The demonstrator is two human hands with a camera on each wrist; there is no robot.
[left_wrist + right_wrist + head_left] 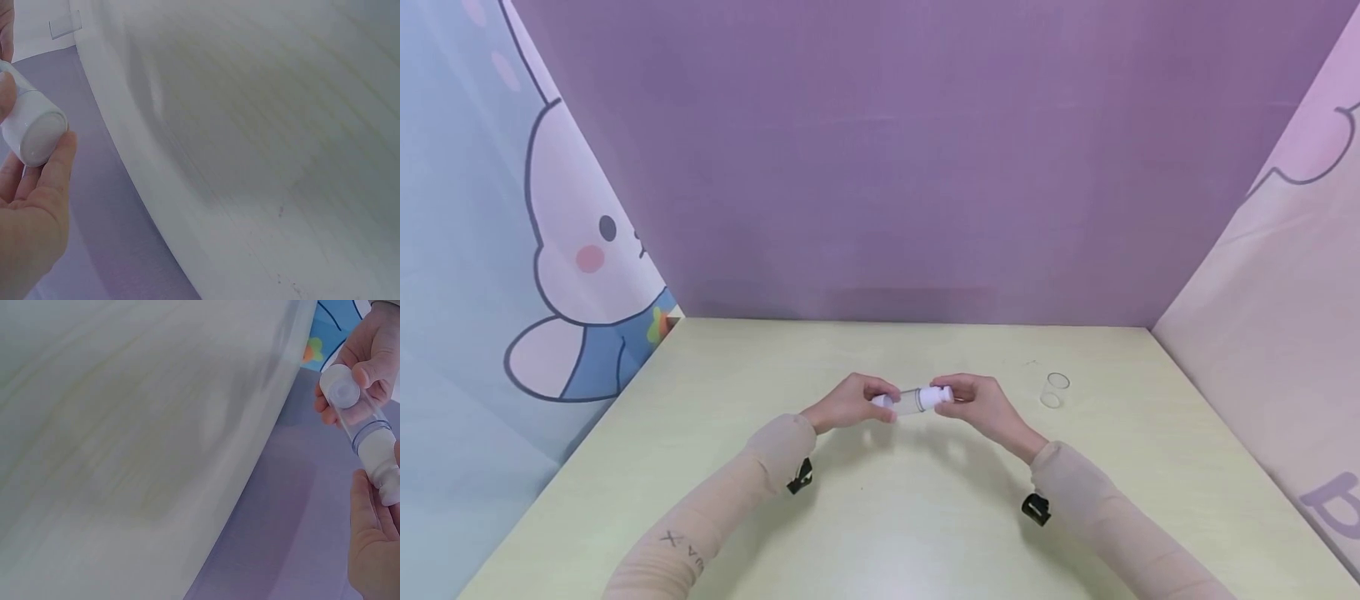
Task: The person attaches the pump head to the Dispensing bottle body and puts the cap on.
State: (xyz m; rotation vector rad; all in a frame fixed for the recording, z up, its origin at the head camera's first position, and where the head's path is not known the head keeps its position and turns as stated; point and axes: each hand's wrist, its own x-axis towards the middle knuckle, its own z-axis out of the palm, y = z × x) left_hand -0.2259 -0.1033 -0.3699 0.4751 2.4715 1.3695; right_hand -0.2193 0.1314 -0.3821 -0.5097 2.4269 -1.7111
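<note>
Starting at the far left, what is on record?

A pale blue fabric panel (460, 250) printed with a white cartoon rabbit, well left of the clear plastic tube (908, 403), taken as reference.

State of the left hand (848, 402)?

Clamped, fingers and thumb, on a smooth white plastic cylinder (41, 137) at the tube's left end. Whether that cylinder and the tube are joined, I cannot tell.

And the tube?

Located between the two hands, above the pale yellow wood-grain table (880, 525), slightly tilted, right end higher. A dark ring marks that end, against a stepped white plastic fitting (931, 397).

Right hand (988, 408)?

To the tube's right, pinching the fitting. The hands themselves are apart.

Anything further right?

A clear, dark-rimmed cylinder (1055, 391) on the table, right of the tube. Well beyond it, a pale pink printed fabric panel (1285, 333).
</note>
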